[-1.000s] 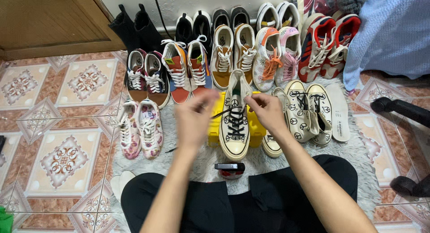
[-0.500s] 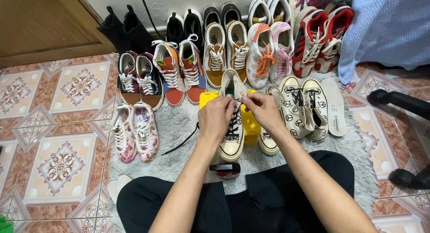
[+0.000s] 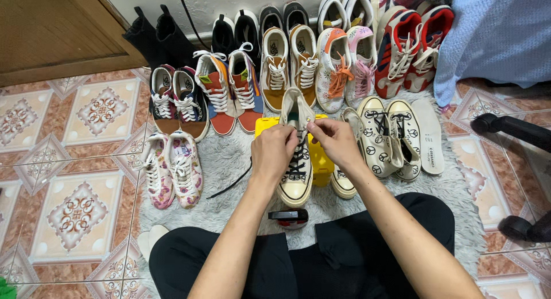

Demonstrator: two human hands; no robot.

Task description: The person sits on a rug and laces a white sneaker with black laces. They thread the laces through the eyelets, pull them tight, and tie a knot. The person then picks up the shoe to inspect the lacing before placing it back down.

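Since a second ago both hands have closed in at frame centre: the left hand (image 3: 274, 152) and right hand (image 3: 336, 139) now pinch the black lace (image 3: 297, 161) of the cream high-top sneaker (image 3: 297, 181), tightening it, over a grey shaggy rug (image 3: 229, 161) on patterned floor tiles (image 3: 86, 201).

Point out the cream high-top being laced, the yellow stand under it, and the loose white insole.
Cream high-top (image 3: 297, 184), head view, on the toe-side laced front.
Yellow stand (image 3: 321, 161), head view, on its right side beside the shoe.
White insole (image 3: 429, 138), head view, on its middle, at the rug's right edge.
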